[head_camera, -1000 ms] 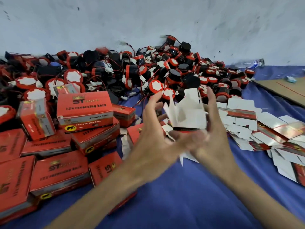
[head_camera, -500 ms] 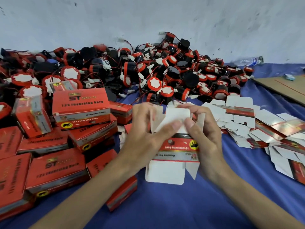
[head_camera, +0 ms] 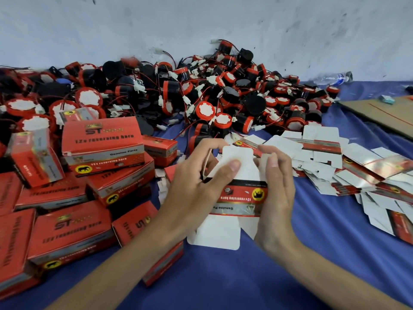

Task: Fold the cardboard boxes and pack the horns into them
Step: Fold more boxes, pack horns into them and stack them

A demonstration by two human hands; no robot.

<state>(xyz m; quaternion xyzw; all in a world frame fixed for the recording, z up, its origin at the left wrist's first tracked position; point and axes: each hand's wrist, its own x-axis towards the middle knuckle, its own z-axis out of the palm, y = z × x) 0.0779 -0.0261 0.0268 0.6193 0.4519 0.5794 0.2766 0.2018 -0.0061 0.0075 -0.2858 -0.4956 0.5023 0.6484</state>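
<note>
While both hands grip the box [head_camera: 240, 195], left hand [head_camera: 196, 189] pressing its top flap, the horns [head_camera: 223, 120] lie just beyond, nearer the right hand [head_camera: 276, 193].

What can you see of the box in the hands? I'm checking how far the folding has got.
The box is thin printed card, red outside with a grey band, a yellow animal badge and upside-down lettering, white inside. It is opened into a sleeve and held above the blue cloth, with both ends unsealed. A white flap hangs open at the near end. The left hand grips its left side, thumb pressing the far flap down; the right hand holds its right side.
</note>
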